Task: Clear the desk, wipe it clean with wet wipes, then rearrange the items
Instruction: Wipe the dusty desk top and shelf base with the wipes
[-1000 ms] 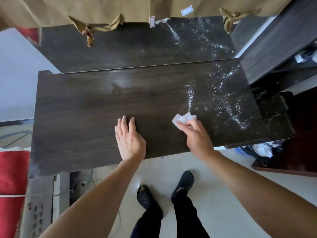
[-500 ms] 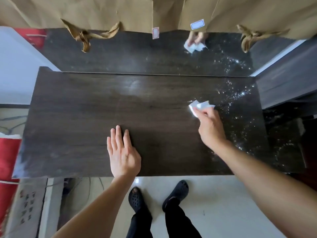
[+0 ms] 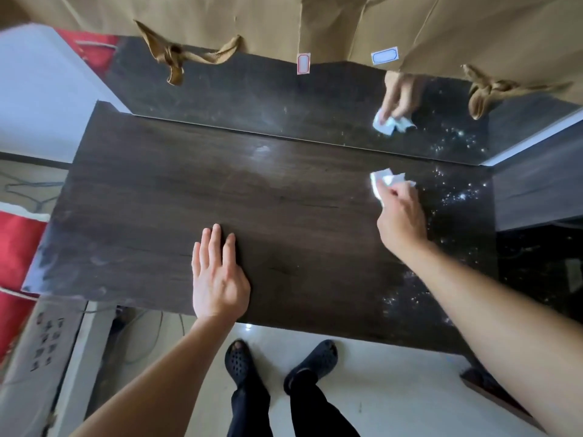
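The left hand (image 3: 217, 279) lies flat on the dark bench (image 3: 135, 209), near its front edge. Its fingers (image 3: 216, 244) are straight, close together and hold nothing, and it looks like a brace. Beyond and left of those fingers the wood is dull, with faint smears.

Further right, the right hand (image 3: 402, 219) pinches 1 crumpled wet wipe (image 3: 387, 179). The white wad juts out just past its curled fingers (image 3: 391, 193) and seems to touch the bench near the back edge. Just right of these fingers a scatter of bright specks (image 3: 460, 193) glints on the surface; I cannot tell whether they are dust or droplets. The glossy panel (image 3: 252, 102) behind mirrors hand and wipe.

The wipe is probably light, limp and damp, so it should drag a little on the wood and bunch up under a tight pinch. Spread under flat fingertips it would likely cover more than it does wadded like this.
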A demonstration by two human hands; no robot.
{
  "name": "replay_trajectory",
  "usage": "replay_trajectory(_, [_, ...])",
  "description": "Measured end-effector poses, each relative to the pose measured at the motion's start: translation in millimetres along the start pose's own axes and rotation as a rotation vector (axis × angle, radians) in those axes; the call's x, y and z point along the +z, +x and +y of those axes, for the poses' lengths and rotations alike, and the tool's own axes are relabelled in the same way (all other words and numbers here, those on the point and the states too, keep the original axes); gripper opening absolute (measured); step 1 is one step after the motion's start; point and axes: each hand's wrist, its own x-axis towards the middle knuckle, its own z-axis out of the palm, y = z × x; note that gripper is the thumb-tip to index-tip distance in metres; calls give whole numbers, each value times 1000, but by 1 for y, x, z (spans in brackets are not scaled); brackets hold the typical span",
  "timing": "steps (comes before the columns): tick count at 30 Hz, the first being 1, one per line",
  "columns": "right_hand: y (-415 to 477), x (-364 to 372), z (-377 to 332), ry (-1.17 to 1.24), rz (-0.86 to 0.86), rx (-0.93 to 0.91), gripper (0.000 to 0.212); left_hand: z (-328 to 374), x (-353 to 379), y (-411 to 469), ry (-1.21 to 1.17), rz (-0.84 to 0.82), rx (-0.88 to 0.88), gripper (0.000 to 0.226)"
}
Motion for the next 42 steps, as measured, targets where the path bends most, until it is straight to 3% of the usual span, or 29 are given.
replay_trajectory(2, [22, -5, -1, -50, 29, 194, 57, 0, 0, 0, 1, 1, 4, 52])
replay_trajectory(3, [21, -4, -13, -74, 20, 203, 57, 0, 0, 0, 2, 4, 7, 52])
replay_trajectory(7, [-47, 20, -72, 51, -123, -263, 63, 1, -1, 0, 5, -2, 0, 52])
replay_trajectory(10, [-69, 15, -69, 96, -261, -524, 49, 1, -2, 1, 6, -5, -7, 51])
replay_trajectory(12, [-37, 5, -42, 89, -167, -385, 28, 1, -1, 1, 5, -3, -6, 52])
replay_trajectory(15, [28, -3, 0, -60, -10, -49, 53, 0, 0, 1, 6, -2, 0, 52])
replay_trajectory(17, [51, -1, -10, -141, 53, 179, 54, -1, 0, 2, 8, 2, 1, 51])
replay_trajectory(18, [54, 2, -30, -152, 47, 205, 54, -1, 1, 2, 10, 3, 0, 50])
replay_trajectory(22, [49, 32, -98, -92, -109, -211, 67, -1, 0, 1, 4, 1, 6, 49])
replay_trajectory(24, [58, 29, -101, -27, -163, -264, 68, -1, 0, 1, 6, -6, 7, 50])
replay_trajectory(26, [52, 27, -93, -20, -102, -219, 66, -1, -1, 2, 11, -11, 6, 50])
replay_trajectory(28, [10, 29, -91, -2, -87, -316, 60, -1, -1, 2, 11, -20, 5, 51])
replay_trajectory(32, [-115, 28, -78, 58, -266, -773, 55, -2, -3, 2, 2, -34, 12, 53])
replay_trajectory(34, [-131, 19, -51, 47, -266, -876, 53, -2, -2, 1, 5, -49, 12, 52])
replay_trajectory(36, [-109, 12, -25, 29, -197, -754, 52, -2, -2, 2, 3, -51, 11, 51])
replay_trajectory(40, [-44, 11, -19, 17, 21, -107, 62, -2, -2, 2, -23, -37, 18, 50])
replay_trajectory(42, [-44, 16, -51, 30, 51, -33, 60, -2, -4, 2, -28, -40, 23, 49])
